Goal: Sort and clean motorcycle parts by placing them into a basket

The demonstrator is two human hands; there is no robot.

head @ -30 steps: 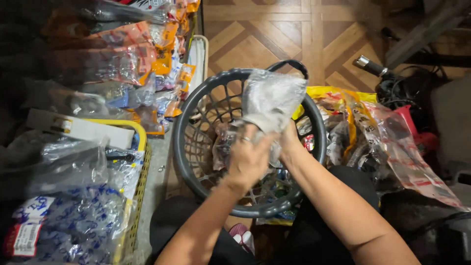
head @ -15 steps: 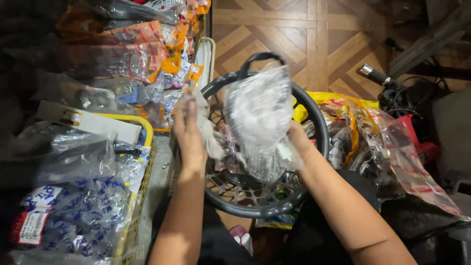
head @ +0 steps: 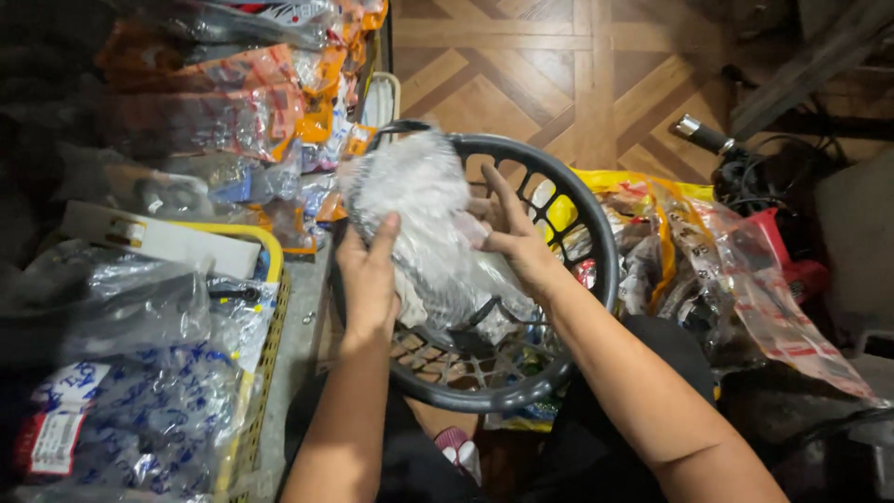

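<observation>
Both my hands hold a clear crinkled plastic bag [head: 419,210] with pale contents over a dark grey plastic laundry basket [head: 596,242] on my lap. My left hand [head: 368,275] grips the bag's lower left side, thumb up against it. My right hand [head: 507,228] presses the bag's right side with its fingers spread. More bagged items lie inside the basket [head: 484,317], partly hidden by the bag and my arms.
A yellow mesh basket [head: 265,326] with dark plastic bags and a white box [head: 163,237] stands at left. Orange and clear packets [head: 233,93] are piled at the back left. Clear bags with red trim [head: 745,279] lie at right on a yellow bag. Parquet floor lies beyond.
The bag has been lifted out of the basket and moved left. My left hand shifted from the bag's top to its lower left side; my right hand now presses it from the right.
</observation>
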